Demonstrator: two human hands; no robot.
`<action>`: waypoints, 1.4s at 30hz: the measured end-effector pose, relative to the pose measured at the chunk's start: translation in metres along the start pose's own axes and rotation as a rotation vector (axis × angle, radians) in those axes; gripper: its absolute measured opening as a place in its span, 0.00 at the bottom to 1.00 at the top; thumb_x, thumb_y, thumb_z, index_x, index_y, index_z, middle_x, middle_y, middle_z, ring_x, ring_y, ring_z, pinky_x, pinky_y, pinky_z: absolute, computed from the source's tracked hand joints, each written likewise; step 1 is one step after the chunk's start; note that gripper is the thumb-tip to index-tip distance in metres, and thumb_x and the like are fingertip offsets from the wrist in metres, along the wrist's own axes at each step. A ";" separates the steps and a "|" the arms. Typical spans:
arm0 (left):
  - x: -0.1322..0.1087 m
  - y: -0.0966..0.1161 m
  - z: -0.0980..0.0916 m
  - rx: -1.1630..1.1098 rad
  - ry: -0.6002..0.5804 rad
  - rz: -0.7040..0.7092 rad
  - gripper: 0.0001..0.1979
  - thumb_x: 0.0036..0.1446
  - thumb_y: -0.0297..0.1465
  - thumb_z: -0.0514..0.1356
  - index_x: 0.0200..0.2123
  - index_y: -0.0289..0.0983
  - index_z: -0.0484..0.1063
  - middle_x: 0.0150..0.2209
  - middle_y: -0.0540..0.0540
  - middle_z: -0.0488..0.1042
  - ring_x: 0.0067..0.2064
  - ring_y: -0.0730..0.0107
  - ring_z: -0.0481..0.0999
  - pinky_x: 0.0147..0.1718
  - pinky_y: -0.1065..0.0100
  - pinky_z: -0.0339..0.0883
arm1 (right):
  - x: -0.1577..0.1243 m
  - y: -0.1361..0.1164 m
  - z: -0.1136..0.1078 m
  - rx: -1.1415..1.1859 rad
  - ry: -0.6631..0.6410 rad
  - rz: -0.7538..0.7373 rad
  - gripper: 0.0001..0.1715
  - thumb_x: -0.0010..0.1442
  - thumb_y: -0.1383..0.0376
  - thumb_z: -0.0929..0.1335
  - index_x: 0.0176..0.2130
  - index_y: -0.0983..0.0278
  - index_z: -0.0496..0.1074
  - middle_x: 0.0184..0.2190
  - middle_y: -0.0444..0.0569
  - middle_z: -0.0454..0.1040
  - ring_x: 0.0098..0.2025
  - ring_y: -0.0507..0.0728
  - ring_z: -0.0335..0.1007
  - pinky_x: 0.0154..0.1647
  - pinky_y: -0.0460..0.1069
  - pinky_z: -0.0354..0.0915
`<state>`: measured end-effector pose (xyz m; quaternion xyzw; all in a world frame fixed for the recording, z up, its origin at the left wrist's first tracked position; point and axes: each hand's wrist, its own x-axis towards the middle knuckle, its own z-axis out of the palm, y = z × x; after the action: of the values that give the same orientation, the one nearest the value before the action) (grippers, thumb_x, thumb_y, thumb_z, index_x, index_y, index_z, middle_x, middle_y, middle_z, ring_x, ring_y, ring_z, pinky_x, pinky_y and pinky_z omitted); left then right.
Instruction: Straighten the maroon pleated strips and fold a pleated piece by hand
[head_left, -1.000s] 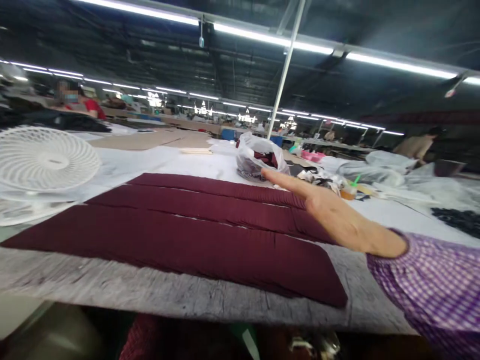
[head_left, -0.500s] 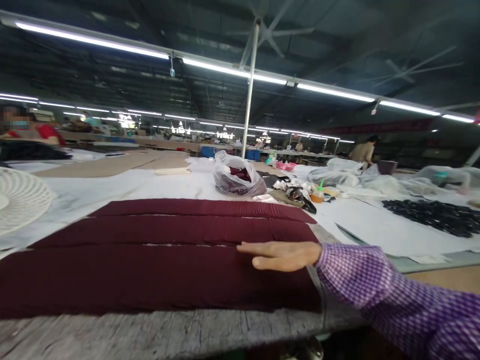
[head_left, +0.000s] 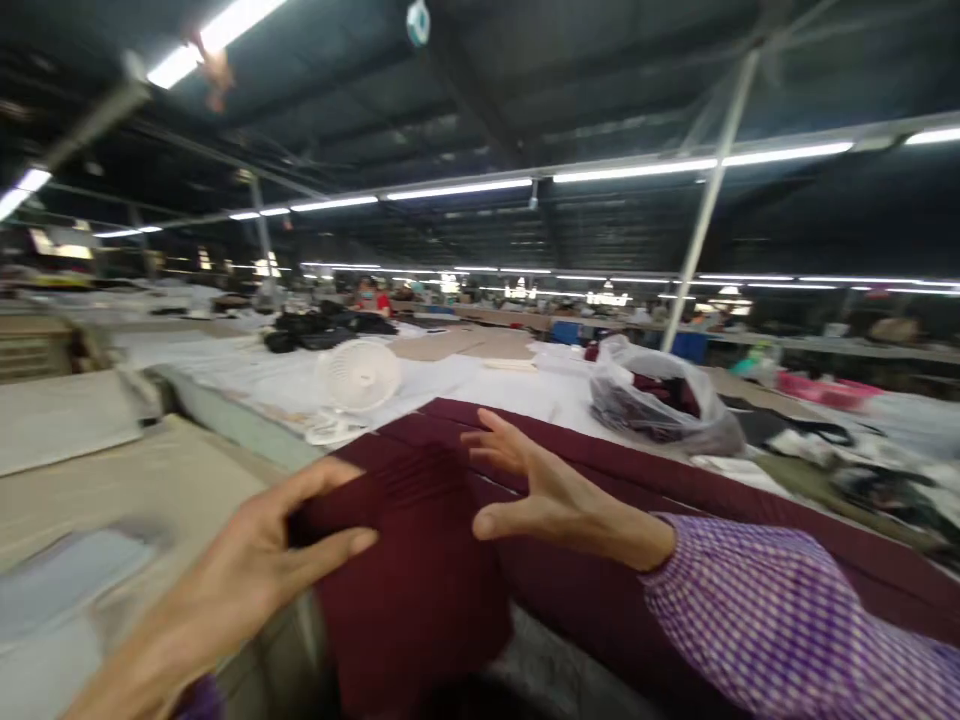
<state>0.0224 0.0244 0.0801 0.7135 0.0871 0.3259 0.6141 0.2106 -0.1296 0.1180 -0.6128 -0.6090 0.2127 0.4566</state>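
My left hand grips the near left end of a maroon cloth stack, with the thumb in front and the fingers partly hidden behind it. The held end is lifted and hangs down past the table's front edge; several thin layers show along its top. Close to its right is my right hand, open, with the thumb apart from the fingers, over the maroon cloth. Whether it touches the cloth I cannot tell. Further maroon strips lie side by side across the table towards the right.
A white plastic fan-like grille stands behind the cloth. A clear plastic bag with maroon pieces sits beyond the strips, and a pink basket lies farther right. Another table is at left, across a gap. A person in red is far back.
The view has swung left. My left hand has come into view holding the lifted cloth end. My right hand, flat over the cloth before, now has its fingers spread near that end.
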 end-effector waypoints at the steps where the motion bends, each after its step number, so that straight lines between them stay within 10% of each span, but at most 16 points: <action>1: -0.003 0.004 -0.003 0.031 0.002 0.010 0.13 0.46 0.32 0.68 0.35 0.35 0.72 0.31 0.52 0.73 0.32 0.73 0.71 0.31 0.75 0.66 | 0.007 0.001 0.005 0.091 -0.041 0.015 0.59 0.43 0.55 0.77 0.64 0.66 0.49 0.58 0.60 0.62 0.57 0.63 0.61 0.57 0.58 0.59; 5: 0.005 0.002 0.010 -0.097 0.089 0.064 0.13 0.45 0.31 0.68 0.35 0.36 0.70 0.30 0.51 0.73 0.30 0.76 0.70 0.30 0.76 0.66 | 0.019 -0.005 0.019 0.323 -0.141 0.140 0.25 0.51 0.55 0.73 0.45 0.66 0.73 0.39 0.50 0.76 0.41 0.58 0.73 0.44 0.53 0.67; 14: -0.008 -0.043 0.042 -1.076 0.296 -0.258 0.18 0.56 0.36 0.60 0.46 0.30 0.71 0.37 0.39 0.78 0.39 0.60 0.78 0.43 0.62 0.71 | 0.043 -0.001 0.037 0.326 0.008 0.181 0.19 0.49 0.57 0.73 0.39 0.66 0.75 0.33 0.48 0.77 0.33 0.57 0.72 0.32 0.49 0.67; 24: -0.014 -0.065 0.057 -0.964 0.482 -0.097 0.20 0.54 0.33 0.63 0.49 0.32 0.69 0.44 0.40 0.76 0.47 0.60 0.75 0.51 0.63 0.67 | 0.064 0.014 0.054 0.039 0.012 0.042 0.19 0.54 0.55 0.69 0.42 0.65 0.70 0.41 0.50 0.75 0.42 0.61 0.71 0.44 0.54 0.68; 29: -0.027 -0.063 0.042 -1.093 0.540 -0.112 0.17 0.57 0.33 0.60 0.47 0.30 0.70 0.40 0.38 0.78 0.42 0.59 0.77 0.47 0.61 0.70 | 0.067 0.021 0.058 -0.018 0.089 -0.095 0.43 0.53 0.57 0.70 0.62 0.53 0.50 0.59 0.51 0.60 0.50 0.60 0.68 0.49 0.57 0.67; 33: -0.036 -0.064 0.030 -1.108 0.577 -0.105 0.16 0.57 0.30 0.60 0.47 0.29 0.70 0.38 0.39 0.78 0.40 0.60 0.78 0.47 0.61 0.70 | 0.067 0.018 0.056 -0.010 -0.128 -0.050 0.30 0.56 0.57 0.68 0.57 0.50 0.58 0.55 0.48 0.64 0.37 0.54 0.73 0.37 0.52 0.72; 42: -0.050 -0.073 0.016 -1.105 0.603 -0.071 0.12 0.56 0.29 0.61 0.43 0.29 0.73 0.35 0.41 0.79 0.39 0.62 0.78 0.49 0.63 0.69 | 0.079 0.017 0.060 -0.080 -0.237 0.030 0.22 0.55 0.55 0.69 0.49 0.56 0.66 0.55 0.46 0.65 0.53 0.58 0.65 0.50 0.50 0.66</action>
<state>0.0131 0.0022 -0.0058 0.1644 0.0991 0.4890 0.8509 0.1844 -0.0343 0.0978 -0.6102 -0.6573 0.2662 0.3532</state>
